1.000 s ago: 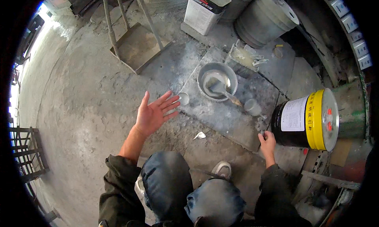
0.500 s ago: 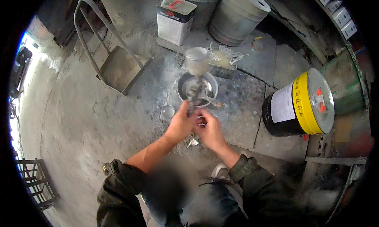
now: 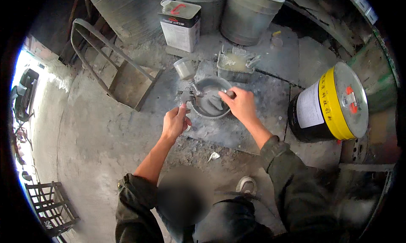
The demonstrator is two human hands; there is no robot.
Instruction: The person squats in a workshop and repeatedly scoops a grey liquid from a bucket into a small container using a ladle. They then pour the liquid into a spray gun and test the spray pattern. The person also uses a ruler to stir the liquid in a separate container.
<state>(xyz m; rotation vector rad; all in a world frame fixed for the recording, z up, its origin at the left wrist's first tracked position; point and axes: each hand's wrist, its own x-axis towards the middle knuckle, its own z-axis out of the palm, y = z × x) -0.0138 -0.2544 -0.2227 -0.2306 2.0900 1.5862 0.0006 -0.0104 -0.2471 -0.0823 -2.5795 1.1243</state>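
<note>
My left hand is closed round the lower part of a metal spray gun. Its pale, cloudy cup sits on top and tilts to the left. The gun is over the left rim of a round metal bowl on the floor. At the bowl's right side, my right hand pinches the dark handle end of a brush, whose pale head is inside the bowl. By my left fingers a small round light thing is mostly hidden.
Behind the bowl is a rectangular tub of murky liquid. A rectangular can and metal drums stand farther back. A black and yellow pail is at the right, a metal frame with a tray at the left. Crumpled white paper lies nearer.
My hands, together on the gun before, are now apart. The left has moved left with the gun, whose cup now leans; the right has moved right and taken hold of the brush.
</note>
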